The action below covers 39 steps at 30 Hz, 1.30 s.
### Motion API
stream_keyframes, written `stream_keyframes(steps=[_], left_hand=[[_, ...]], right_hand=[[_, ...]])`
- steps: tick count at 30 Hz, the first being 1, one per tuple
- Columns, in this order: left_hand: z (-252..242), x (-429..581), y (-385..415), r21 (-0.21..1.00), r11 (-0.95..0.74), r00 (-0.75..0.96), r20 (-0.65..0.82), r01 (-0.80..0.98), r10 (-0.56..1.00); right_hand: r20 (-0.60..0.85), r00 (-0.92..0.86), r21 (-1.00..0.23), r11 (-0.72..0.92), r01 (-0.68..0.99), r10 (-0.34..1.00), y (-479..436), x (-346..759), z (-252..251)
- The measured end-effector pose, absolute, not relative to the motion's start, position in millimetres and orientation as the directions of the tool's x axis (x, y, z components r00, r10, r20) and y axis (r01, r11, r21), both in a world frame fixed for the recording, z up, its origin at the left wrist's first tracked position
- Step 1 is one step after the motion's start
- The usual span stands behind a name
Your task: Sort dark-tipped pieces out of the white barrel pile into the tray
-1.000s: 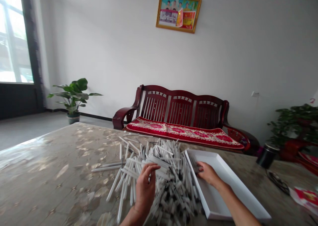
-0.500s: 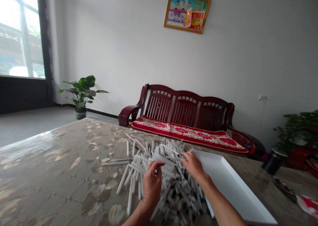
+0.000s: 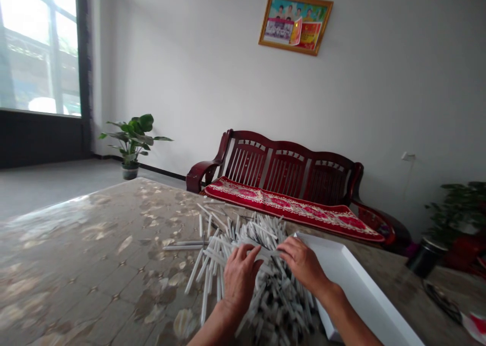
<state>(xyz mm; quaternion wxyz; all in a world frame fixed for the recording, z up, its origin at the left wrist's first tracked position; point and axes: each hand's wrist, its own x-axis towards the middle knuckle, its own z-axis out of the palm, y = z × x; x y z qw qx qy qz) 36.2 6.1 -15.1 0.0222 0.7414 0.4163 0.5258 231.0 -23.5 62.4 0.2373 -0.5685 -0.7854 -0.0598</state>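
A big heap of thin, whitish see-through plastic tubes, some with dark ends, lies on the table. My left hand is over the left middle of this heap, its thumb and forefinger curved with a gap between their tips. Across from it, my right hand has its fingers pinched at the end of a pale plastic tube that points toward my left fingertips. Whether the left fingers touch that tube cannot be made out. Beneath the hands, part of the heap is hidden.
A shallow white box stands right of the heap, under my right forearm. Loose tubes lie to the left on the patterned tabletop. Beyond the table is a red wooden bench. A black cylinder is at far right.
My right hand has closed its fingers on a tube. My left hand has turned, and the two hands are closer together. The view has shifted slightly left.
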Motion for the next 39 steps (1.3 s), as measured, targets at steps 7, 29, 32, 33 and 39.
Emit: stream_keyframes(steps=[7,29,32,33,39], left_hand=[[-15,35,11,0.746,-0.508,-0.013,0.568,0.430,0.823],[-12,43,21,0.657,0.170,0.016,-0.234,-0.734,0.972],[-9,43,20,0.637,0.182,0.019,-0.254,-0.749,0.967],[-9,43,20,0.634,0.181,0.019,-0.253,-0.751,0.967],[-10,42,19,0.635,0.176,0.009,-0.257,-0.752,0.966]], right_hand=[[0.433,0.059,-0.507,0.189,0.841,0.900,-6,230,44],[0.306,0.224,-0.003,-0.235,0.972,0.925,-15,239,3],[0.347,0.232,-0.062,-0.224,0.973,0.909,-20,241,-4],[0.353,0.233,-0.093,-0.213,0.973,0.906,-22,242,-7],[0.428,0.208,-0.379,-0.034,0.925,0.879,-26,247,-19]])
